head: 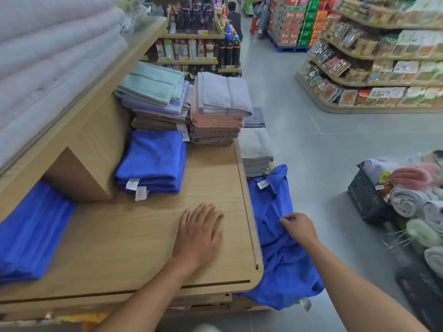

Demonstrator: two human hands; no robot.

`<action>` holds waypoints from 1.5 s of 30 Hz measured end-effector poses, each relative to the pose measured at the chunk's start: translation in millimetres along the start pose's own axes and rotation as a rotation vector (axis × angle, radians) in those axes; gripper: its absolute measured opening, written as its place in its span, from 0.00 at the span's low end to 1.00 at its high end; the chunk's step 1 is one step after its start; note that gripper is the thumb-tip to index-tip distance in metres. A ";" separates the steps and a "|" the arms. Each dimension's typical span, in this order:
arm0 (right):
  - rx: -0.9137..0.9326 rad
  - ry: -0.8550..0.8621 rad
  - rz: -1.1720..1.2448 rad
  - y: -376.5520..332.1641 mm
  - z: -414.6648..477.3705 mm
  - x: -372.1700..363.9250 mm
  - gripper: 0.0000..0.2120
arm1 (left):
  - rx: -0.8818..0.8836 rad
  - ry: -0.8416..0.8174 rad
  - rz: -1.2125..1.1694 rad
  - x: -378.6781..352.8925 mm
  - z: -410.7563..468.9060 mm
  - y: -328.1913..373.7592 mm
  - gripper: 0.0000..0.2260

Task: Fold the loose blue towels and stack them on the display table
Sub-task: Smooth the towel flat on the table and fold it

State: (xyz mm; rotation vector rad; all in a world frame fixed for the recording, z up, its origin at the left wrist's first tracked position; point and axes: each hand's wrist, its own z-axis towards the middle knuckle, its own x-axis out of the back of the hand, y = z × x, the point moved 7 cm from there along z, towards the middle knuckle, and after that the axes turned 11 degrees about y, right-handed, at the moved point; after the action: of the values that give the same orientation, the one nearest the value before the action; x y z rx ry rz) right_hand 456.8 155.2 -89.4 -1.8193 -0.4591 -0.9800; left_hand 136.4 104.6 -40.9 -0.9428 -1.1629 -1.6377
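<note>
Loose towel (280, 259) lay heaped below the tabletop's (134, 236) right edge. Its long axis ran away from the person along that edge, with a label showing at the far end. The right hand (299, 227) was on it, fingers (286, 220) pinching a fold near the middle. The left hand (199, 233) rested flat on the bare wood just left of the edge, fingers spread, holding nothing. The lift would likely go up and leftward, toward the folded stack (153, 161) beyond the left hand.
</note>
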 end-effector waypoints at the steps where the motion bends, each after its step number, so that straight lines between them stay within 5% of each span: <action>1: 0.021 0.003 0.006 -5.0 0.0 1.7 0.08 | -0.001 0.004 0.001 0.1 0.1 0.1 0.21; 7: 0.104 -0.068 0.001 -27.4 -5.6 10.1 0.09 | -0.003 0.030 0.013 -2.0 -0.2 -0.9 0.20; 12: 0.229 -0.109 -0.299 -42.0 -12.6 25.6 0.06 | -0.011 0.032 0.013 -4.0 0.2 -1.5 0.20; 21: 0.225 0.010 0.343 -98.1 -44.8 102.2 0.08 | -0.014 0.056 -0.061 5.0 0.7 -0.5 0.21; 25: 0.207 -0.055 0.653 -139.9 -78.5 144.4 0.07 | -0.078 0.142 -0.322 26.0 -7.0 8.4 0.15; 29: 0.211 -0.212 0.953 -194.0 -121.7 179.6 0.12 | -0.169 -0.047 -0.635 34.8 -26.4 49.7 0.20; 34: 0.287 -0.475 1.197 -274.2 -161.8 215.6 0.20 | 0.148 -0.187 -1.233 68.8 -19.3 82.2 0.32; 38: 0.384 -0.463 1.274 -336.6 -164.6 249.6 0.14 | 0.491 -0.274 -1.682 112.1 1.6 66.8 0.15; 43: 0.413 -0.351 1.112 -390.0 -124.7 239.0 0.09 | 0.546 -0.110 -1.620 148.6 1.4 22.8 0.05; 45: 0.444 -0.104 0.910 -390.8 -91.1 218.2 0.08 | 0.571 -0.047 -1.556 150.1 -12.2 2.7 0.05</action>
State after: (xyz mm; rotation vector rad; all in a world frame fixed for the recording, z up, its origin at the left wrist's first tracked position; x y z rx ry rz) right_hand 284.9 224.8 328.1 -1.4243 0.1114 -0.1336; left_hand 90.8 57.7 94.8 0.5485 -2.4910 -2.0639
